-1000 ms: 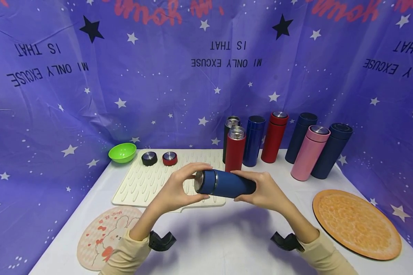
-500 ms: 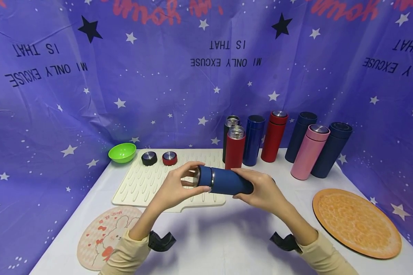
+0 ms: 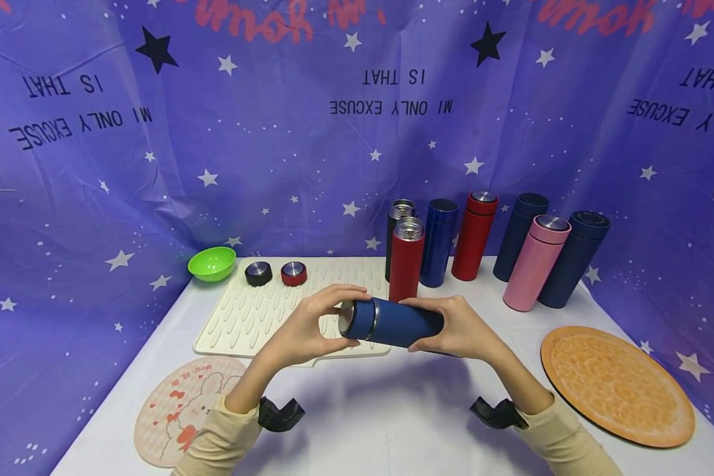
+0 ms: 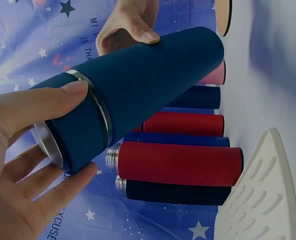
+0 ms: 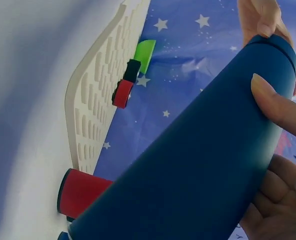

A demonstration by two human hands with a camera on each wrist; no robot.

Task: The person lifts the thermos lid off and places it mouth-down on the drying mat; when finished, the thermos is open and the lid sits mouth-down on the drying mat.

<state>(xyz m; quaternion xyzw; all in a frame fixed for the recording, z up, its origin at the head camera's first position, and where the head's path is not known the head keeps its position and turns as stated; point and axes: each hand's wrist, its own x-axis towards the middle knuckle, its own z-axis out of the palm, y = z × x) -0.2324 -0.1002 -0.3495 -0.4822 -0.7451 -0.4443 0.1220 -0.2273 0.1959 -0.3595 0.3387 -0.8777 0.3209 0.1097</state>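
A blue thermos bottle [image 3: 407, 324] is held tilted sideways above the table, its silver-topped lid [image 3: 357, 318] pointing left. My left hand [image 3: 312, 324] grips the lid, thumb on the near side and fingers on the far side. In the left wrist view a silver ring [image 4: 95, 100] shows between lid and body, and the left thumb [image 4: 75, 91] lies close to it. My right hand [image 3: 461, 330] holds the bottle's body near its base. Behind the bottle stands a lidless red thermos [image 3: 406, 268], with a lidless black thermos [image 3: 393, 248] partly hidden behind it.
A black lid [image 3: 258, 274] and a red lid [image 3: 294, 274] sit on a cream drying mat [image 3: 232, 330]. Further right stand several capped thermoses, one of them pink [image 3: 535, 268]. A green bowl [image 3: 211, 264], a rabbit placemat [image 3: 178, 410] and an orange round mat [image 3: 619, 387] lie around.
My left hand has shifted its hold around the lid, fingers spreading round it and back. The bottle rose slightly, then came down again, staying tilted between both hands.
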